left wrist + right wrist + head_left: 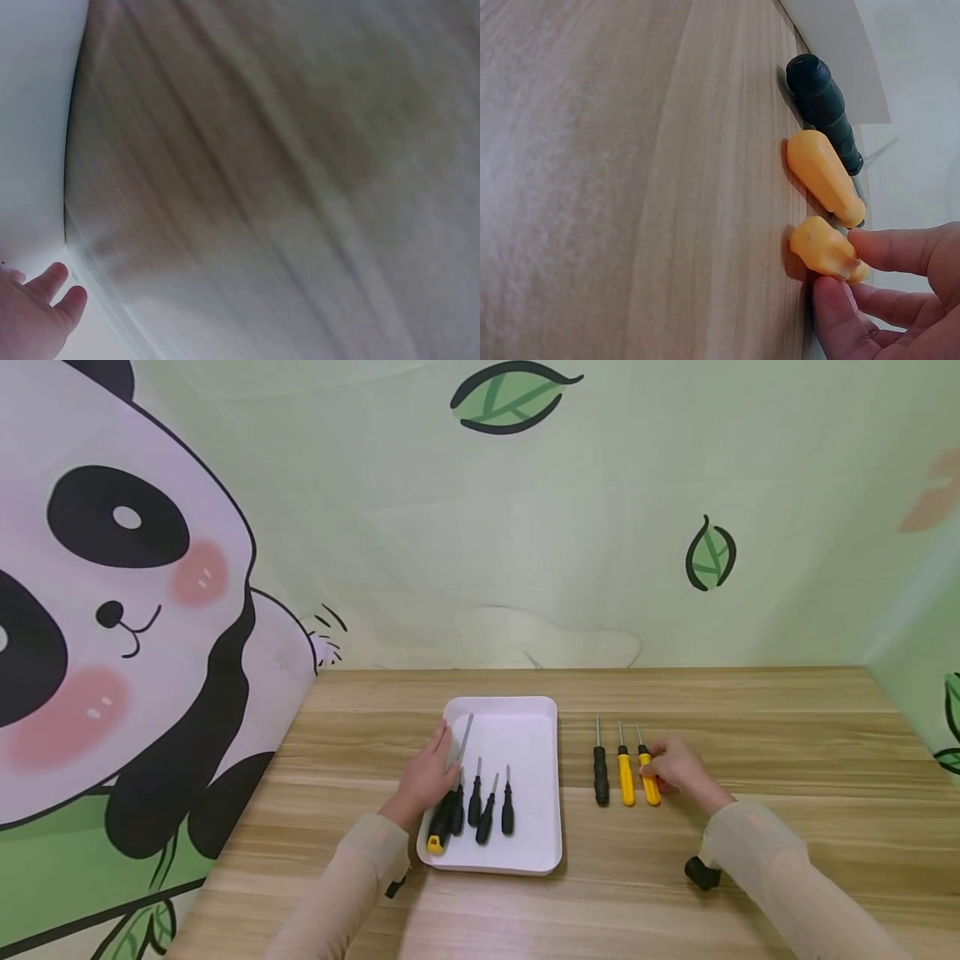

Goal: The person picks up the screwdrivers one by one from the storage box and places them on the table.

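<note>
On the wooden table, my right hand (681,765) pinches the handle of the rightmost yellow screwdriver (652,791) between thumb and fingers. Just left of it lie another yellow screwdriver (627,783) and a black screwdriver (601,777), tips pointing away. The right wrist view shows the pinched yellow handle (825,244) close to the tabletop. My left hand (427,778) rests along the left rim of a white tray (528,727), its fingers fairly straight. Inside lie several black-handled screwdrivers (507,814). One larger screwdriver (441,818) has a yellow handle end and is partly covered by my left hand.
The wooden table (810,752) runs back to a cloth wall (600,527) printed with leaves and a panda. A black device (702,873) sits at my right wrist. Bare wood lies between the tray and the row of screwdrivers.
</note>
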